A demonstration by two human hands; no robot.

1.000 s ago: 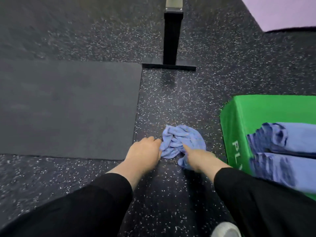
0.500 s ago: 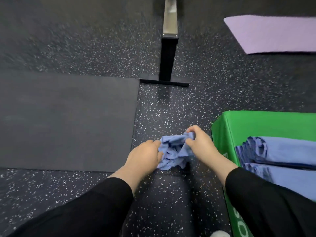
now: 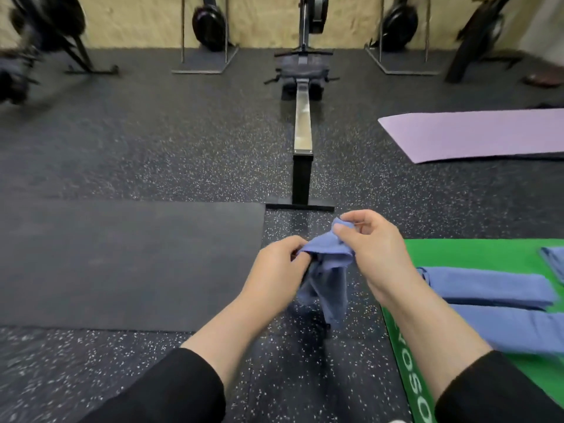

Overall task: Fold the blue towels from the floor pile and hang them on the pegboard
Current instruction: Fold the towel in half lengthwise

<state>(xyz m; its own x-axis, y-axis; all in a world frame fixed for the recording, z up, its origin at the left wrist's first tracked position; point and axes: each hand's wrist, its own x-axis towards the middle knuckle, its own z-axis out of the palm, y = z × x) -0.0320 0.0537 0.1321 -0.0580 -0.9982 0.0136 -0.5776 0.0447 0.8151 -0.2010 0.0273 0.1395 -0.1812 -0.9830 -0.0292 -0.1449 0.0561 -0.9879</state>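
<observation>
A crumpled blue towel hangs in the air above the speckled floor, held by both hands. My left hand grips its upper left edge. My right hand pinches the upper right corner between thumb and fingers. The rest of the towel droops below the hands. Folded blue towels lie side by side on a green box at the right. No pegboard is in view.
A dark mat lies on the floor at the left. A rowing machine rail runs straight ahead, its black foot just beyond the hands. A purple mat lies at the far right. Exercise machines stand along the back wall.
Both hands have lifted the towel off the floor and begun pulling its top edge apart. The view has tilted up, revealing the wall and machines.
</observation>
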